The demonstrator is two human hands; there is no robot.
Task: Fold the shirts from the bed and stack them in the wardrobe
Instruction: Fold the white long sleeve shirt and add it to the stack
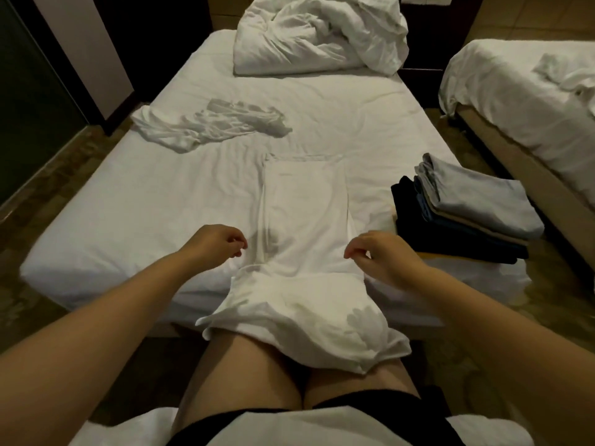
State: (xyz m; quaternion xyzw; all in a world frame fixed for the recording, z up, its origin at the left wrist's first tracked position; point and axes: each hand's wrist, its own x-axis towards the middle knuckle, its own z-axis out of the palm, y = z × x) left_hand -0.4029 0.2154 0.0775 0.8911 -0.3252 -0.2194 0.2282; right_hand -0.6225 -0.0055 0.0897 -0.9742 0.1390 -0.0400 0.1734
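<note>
The left hand [215, 244] hovers with fingers loosely curled and holds nothing. Well beyond it lies a crumpled white shirt [206, 127]. Between the hands is the half-folded white T-shirt [306, 204], its hem hanging off the bed [96, 204]. That weight could drag the folded-in sides loose. The right hand [383, 255] is likewise loosely curled and empty. Just beyond it, the folded stack [467, 207] sits close to the bed's edge and a nudge could topple it. White cloth on a white sheet blurs the fold edges, and the wardrobe cannot be made out.

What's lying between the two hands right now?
The half-folded white shirt, spread on the bed between the left hand and right hand; seen in the head view.
</note>
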